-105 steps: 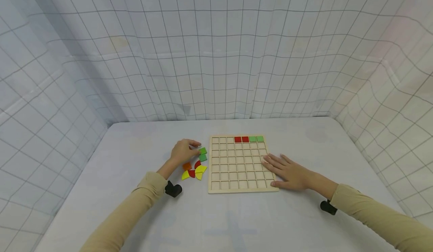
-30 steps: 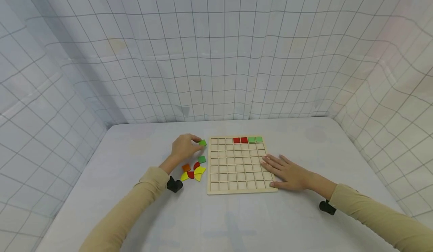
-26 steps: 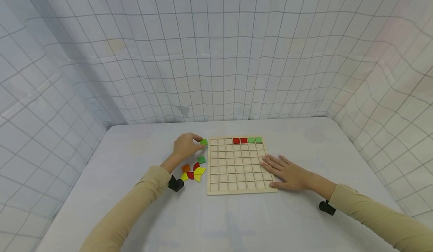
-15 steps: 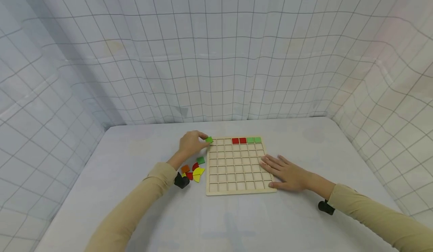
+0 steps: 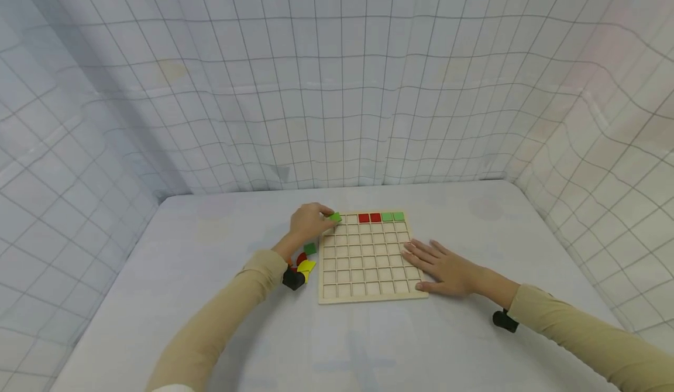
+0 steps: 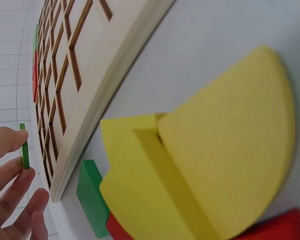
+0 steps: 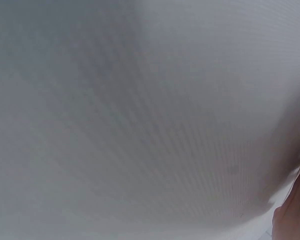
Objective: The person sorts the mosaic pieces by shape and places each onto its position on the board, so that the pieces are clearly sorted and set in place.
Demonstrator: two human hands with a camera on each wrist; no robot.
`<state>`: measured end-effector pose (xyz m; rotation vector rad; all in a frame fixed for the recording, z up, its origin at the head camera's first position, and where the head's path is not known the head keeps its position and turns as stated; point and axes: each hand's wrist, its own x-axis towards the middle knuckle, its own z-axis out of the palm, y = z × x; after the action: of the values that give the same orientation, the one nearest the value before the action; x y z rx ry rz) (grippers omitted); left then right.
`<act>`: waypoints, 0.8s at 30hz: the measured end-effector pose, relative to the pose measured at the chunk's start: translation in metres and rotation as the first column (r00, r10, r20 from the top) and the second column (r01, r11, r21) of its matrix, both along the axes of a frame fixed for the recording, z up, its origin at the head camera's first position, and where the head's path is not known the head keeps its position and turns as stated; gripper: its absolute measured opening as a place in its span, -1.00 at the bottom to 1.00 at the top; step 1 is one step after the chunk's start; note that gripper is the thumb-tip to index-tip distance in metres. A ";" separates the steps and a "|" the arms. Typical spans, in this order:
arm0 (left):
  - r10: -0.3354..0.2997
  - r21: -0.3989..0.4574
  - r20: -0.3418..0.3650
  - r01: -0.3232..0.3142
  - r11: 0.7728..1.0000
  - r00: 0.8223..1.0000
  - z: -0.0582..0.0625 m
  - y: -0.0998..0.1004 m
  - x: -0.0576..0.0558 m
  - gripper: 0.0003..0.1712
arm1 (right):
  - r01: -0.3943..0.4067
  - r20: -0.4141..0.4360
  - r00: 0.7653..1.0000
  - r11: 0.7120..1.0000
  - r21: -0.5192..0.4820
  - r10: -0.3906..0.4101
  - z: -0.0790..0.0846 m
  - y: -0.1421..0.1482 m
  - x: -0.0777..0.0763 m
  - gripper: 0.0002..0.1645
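My left hand (image 5: 309, 222) pinches a light green square tile (image 5: 335, 217) between thumb and fingers, over the far left corner of the wooden grid board (image 5: 373, 297). The left wrist view shows this green tile (image 6: 24, 147) edge-on at the fingertips. My right hand (image 5: 447, 269) lies flat with spread fingers, its fingertips on the board's right edge. Two red tiles (image 5: 369, 218) and two light green tiles (image 5: 392, 216) sit in the right part of the board's far row. In the right wrist view only a bit of the right hand (image 7: 292, 220) shows.
Left of the board lie a darker green square tile (image 5: 309, 248), yellow curved pieces (image 5: 306, 267) and a red piece (image 5: 301, 258). My left wrist and its black camera (image 5: 293, 278) partly cover this group. A white gridded curtain (image 5: 337, 88) stands behind the table.
My left hand has picked the light green tile off the table beside the board and carried it right, to above the board's far left corner. The right hand stays resting on the edge.
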<state>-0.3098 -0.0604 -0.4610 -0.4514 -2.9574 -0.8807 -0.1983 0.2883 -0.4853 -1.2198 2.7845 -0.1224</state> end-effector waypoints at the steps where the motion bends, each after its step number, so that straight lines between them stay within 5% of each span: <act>1: -0.006 0.006 0.001 0.006 1.000 1.000 0.000 0.001 -0.001 -0.62 | 0.004 0.006 1.000 1.000 0.003 -0.004 0.001 0.000 0.000 -0.11; 11: -0.026 -0.006 0.024 0.026 1.000 0.999 -0.002 0.013 -0.005 -0.62 | -0.002 0.005 1.000 1.000 0.007 0.002 0.003 -0.001 0.000 -0.10; 24: -0.078 -0.023 -0.048 0.077 0.997 0.996 -0.005 0.024 -0.012 -0.64 | 0.003 0.036 0.999 0.999 0.033 -0.005 0.005 -0.001 -0.001 -0.10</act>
<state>-0.3214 -0.0360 -0.4662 -0.5832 -2.9259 -0.8332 -0.1989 0.2873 -0.4803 -1.1924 2.7470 -0.0982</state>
